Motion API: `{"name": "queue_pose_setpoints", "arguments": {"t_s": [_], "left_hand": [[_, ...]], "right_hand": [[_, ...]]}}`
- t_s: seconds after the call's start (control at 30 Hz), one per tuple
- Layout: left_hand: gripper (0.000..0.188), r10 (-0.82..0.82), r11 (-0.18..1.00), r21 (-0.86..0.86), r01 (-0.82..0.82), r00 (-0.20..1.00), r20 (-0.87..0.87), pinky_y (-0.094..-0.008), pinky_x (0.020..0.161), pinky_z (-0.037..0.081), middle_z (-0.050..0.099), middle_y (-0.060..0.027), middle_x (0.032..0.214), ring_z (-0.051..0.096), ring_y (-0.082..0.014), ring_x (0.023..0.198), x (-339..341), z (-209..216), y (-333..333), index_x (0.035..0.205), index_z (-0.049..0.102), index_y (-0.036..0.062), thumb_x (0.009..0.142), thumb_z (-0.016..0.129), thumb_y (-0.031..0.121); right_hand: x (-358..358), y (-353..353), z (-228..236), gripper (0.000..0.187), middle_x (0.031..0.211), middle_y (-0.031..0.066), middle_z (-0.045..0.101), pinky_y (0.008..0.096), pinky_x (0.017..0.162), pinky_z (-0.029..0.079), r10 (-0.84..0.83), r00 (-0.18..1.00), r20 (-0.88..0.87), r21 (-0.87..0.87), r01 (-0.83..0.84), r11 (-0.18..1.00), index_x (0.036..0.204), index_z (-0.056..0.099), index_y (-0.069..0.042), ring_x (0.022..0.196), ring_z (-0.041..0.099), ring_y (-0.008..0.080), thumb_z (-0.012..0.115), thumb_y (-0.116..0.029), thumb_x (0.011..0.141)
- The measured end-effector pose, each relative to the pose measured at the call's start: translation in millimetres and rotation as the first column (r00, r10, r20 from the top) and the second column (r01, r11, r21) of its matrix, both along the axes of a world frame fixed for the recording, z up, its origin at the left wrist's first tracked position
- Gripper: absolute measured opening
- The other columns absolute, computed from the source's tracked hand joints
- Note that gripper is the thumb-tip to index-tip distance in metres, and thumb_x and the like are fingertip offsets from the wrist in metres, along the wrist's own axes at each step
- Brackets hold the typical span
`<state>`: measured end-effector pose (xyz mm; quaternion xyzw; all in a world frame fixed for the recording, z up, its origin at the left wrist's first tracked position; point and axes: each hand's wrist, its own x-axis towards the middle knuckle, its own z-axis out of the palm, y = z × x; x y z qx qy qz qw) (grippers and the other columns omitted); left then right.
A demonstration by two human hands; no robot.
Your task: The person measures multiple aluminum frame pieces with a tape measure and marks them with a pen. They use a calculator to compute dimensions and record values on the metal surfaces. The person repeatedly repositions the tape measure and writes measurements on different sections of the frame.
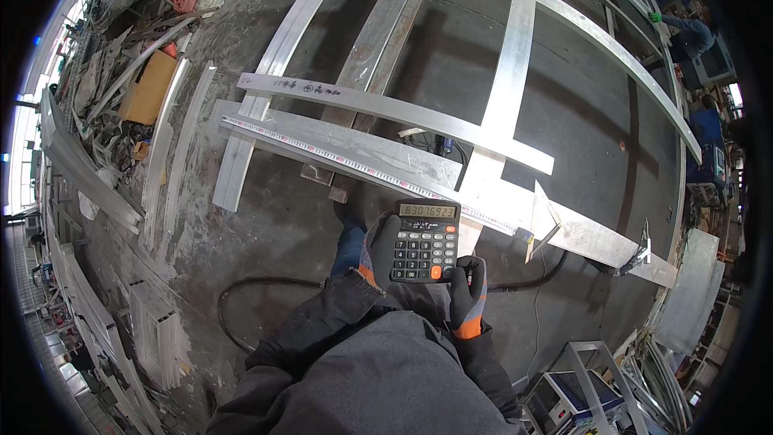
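We hold a black pocket calculator with grey and orange keys (427, 242) up in front of us, its lit display turned toward our face so the digits can be read. Our left hand (377, 251), in a dark glove with an orange cuff, is closed around the calculator's left edge and carries it; that grip is a wrap of fingers and thumb, firm enough to keep the body steady. Our right hand (469, 290), gloved the same way, sits at the lower right corner with the thumb lying near the bottom row of keys, seemingly placed for pressing rather than carrying. We cannot tell whether it actually clamps the case or only touches it.

Below and beyond the calculator, on the grey concrete floor (266, 225), lies a frame of flat aluminium bars (515, 56) laid crosswise over one another. A long steel measuring tape (354, 165) is stretched along one slanted bar, flat against the metal so its scale reads directly on the edge. One bar carries handwritten marks near its left end. A black cable (241, 286) curls over the floor just behind our knees. Piles of scrap metal profiles (121, 56) line the left side.
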<state>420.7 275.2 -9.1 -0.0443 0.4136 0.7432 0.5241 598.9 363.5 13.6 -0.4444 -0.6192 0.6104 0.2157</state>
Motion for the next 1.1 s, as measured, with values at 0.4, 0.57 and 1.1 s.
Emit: {"name": "queue_pose_setpoints", "arguments": {"t_s": [0.4, 0.57, 1.1], "left_hand": [[0.026, -0.028, 0.996, 0.093, 0.014, 0.988, 0.149, -0.0291, 0.078, 0.063, 0.075, -0.0051, 0.108, 0.074, -0.0141, 0.091, 5, -2, 3, 0.119, 0.066, 0.0070, 0.111, 0.055, 0.028], [0.023, -0.019, 0.999, -0.041, 0.018, 0.999, -0.032, -0.0278, 0.075, 0.062, 0.074, -0.0032, 0.104, 0.072, -0.0122, 0.088, 6, -7, 0, 0.118, 0.066, 0.0064, 0.111, 0.055, 0.026], [0.024, -0.034, 0.999, 0.003, 0.034, 0.999, 0.014, -0.0311, 0.078, 0.063, 0.073, -0.0039, 0.109, 0.073, -0.0150, 0.091, 4, -34, -10, 0.122, 0.065, 0.0085, 0.110, 0.056, 0.027]], "right_hand": [[-5, 19, -20, 0.024, 0.112, 0.0156, 0.057, 0.0323, 0.079, 0.052, 0.034, 0.998, -0.056, 0.110, -0.027, 0.994, 0.116, 0.063, 0.007, 0.095, 0.061, 0.0251, 0.054, 0.004, 0.094], [-18, 32, -29, 0.023, 0.109, 0.0130, 0.059, 0.0320, 0.076, 0.052, 0.050, 0.996, -0.071, 0.033, -0.048, 0.998, 0.116, 0.063, 0.006, 0.094, 0.061, 0.0225, 0.057, -0.004, 0.097], [-15, 15, -12, 0.013, 0.089, 0.0035, 0.061, 0.0278, 0.078, 0.045, -0.250, 0.967, -0.044, 0.090, 0.253, 0.963, 0.110, 0.057, -0.001, 0.083, 0.053, 0.0117, 0.060, -0.002, 0.098]]}}
